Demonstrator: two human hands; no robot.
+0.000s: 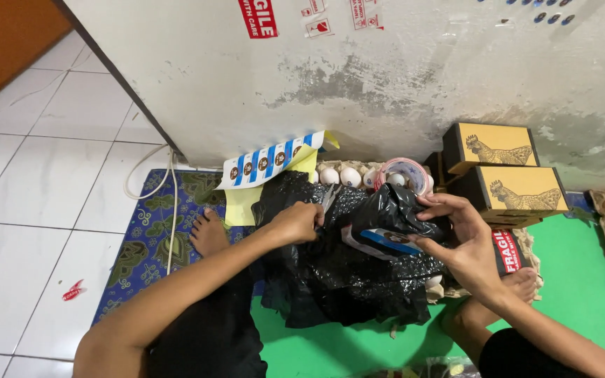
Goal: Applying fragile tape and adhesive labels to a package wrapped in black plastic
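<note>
Seated on the floor, the person's left hand is closed around scissors at the black plastic bag, which lies bundled between the knees; the right hand pinches the bag's right edge, fingers curled shut on it; white eggs and a tape roll sit beyond, near the wall

The left arm reaches in from the lower left, forearm bare and angled upward, ending in the left hand, curled into a closed grip with knuckles up. The right arm enters from the lower right; the right hand is bent at the wrist, fingers spread and curved, thumb pressing inward.
</note>
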